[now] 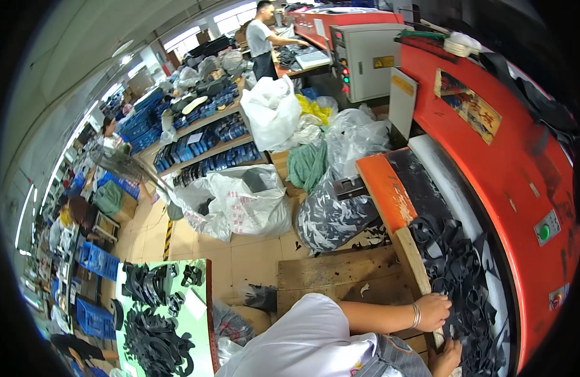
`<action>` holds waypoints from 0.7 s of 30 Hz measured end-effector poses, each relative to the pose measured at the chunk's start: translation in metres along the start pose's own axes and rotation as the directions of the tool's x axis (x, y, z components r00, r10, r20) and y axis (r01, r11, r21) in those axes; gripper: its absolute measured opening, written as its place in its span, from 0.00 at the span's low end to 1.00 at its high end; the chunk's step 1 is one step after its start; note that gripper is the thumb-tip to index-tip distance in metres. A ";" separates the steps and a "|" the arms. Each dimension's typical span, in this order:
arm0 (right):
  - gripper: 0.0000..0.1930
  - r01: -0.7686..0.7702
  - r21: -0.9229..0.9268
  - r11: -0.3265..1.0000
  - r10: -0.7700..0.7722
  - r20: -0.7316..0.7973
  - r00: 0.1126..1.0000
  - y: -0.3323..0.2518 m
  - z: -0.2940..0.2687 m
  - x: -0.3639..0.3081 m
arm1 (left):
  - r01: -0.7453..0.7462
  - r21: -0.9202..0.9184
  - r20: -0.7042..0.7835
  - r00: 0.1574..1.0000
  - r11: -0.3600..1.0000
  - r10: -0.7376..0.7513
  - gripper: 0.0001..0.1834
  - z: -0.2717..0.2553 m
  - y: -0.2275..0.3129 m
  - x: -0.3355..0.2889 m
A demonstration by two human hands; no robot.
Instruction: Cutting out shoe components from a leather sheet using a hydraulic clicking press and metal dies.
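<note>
My left hand (432,312), with bracelets at the wrist, rests at the wooden rail (413,261) along the red machine's front. Its fingers are curled at the edge of a heap of black cut strips (442,251); what they hold, if anything, is hidden. Just below it, my right hand (447,358) touches the same heap, its fingers bent and partly hidden, so its grip is unclear. Loops and thin scraps of black sheet material make up the heap, lying on the machine's bed beside a pale roller-like band (447,179).
The red machine (491,151) fills the right side. Behind me stands a green-topped table (198,323) with black cut pieces. Wooden boards (340,273) lie beside my legs. Large white sacks (252,204) and a clear bag of scraps (331,220) stand ahead-left; a co-worker (261,41) stands at another machine.
</note>
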State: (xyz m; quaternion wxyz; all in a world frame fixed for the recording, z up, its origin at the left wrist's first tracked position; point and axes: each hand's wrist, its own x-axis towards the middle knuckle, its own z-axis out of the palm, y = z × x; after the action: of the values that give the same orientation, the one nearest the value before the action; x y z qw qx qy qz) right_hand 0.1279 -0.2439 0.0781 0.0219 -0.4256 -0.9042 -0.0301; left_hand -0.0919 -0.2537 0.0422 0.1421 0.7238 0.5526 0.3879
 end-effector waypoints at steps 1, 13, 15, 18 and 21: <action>0.25 -0.024 -0.021 0.999 0.024 0.015 1.000 -0.001 -0.005 -0.003 | -0.006 -0.003 0.014 1.000 1.000 0.006 0.10 0.006 0.002 0.000; 0.26 -0.085 0.243 0.966 0.137 -0.206 0.969 0.083 -0.068 0.055 | -0.038 -0.162 0.206 0.976 0.986 0.071 0.15 -0.002 -0.011 -0.073; 0.42 -0.301 0.075 0.951 0.303 -0.423 0.854 0.205 0.005 0.036 | -0.064 -0.239 0.261 0.957 0.969 0.128 0.16 0.004 -0.009 -0.063; 0.43 -0.520 0.282 0.806 0.574 -0.162 0.802 0.136 -0.022 0.089 | 0.024 -0.496 0.320 0.934 0.868 0.157 0.15 -0.057 -0.012 -0.052; 0.50 -0.447 0.434 0.782 0.522 -0.065 0.850 0.096 -0.030 0.139 | 0.176 -0.495 0.368 0.930 0.851 0.021 0.12 -0.102 -0.025 -0.032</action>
State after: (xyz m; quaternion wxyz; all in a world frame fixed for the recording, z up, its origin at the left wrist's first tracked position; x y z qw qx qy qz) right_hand 0.1139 -0.0784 0.1209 0.1984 -0.6257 -0.7440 0.1247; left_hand -0.1853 -0.2964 0.0805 0.4466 0.6936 0.4209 0.3772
